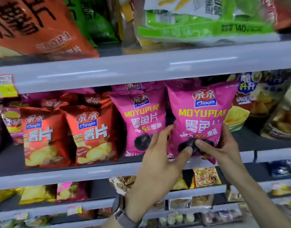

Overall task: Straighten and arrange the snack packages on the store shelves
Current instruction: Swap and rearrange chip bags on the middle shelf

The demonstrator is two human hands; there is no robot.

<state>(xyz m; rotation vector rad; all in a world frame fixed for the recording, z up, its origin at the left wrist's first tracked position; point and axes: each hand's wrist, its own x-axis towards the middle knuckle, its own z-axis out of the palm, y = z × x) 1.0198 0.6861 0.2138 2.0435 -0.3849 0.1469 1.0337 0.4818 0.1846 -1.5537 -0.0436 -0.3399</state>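
Step in hand: seating one pink squid-chip bag (200, 116) upright at the middle shelf's front lip (92, 174), centre-right of frame.
Left hand (157, 163): thumb pressed on the bag's lower front, fingers curled round its left edge.
Right hand (223, 145): thumb on the front, fingers wrapped behind the right edge — both grips narrow.
Next move, likely: set the base down level, face forward, in line with the matching pink bag (141, 122) just left.
Further left: red chip bag (92, 134), upright.
Upper shelf, top of frame: orange bag (34, 27), green bag (207, 22) — both blurred.
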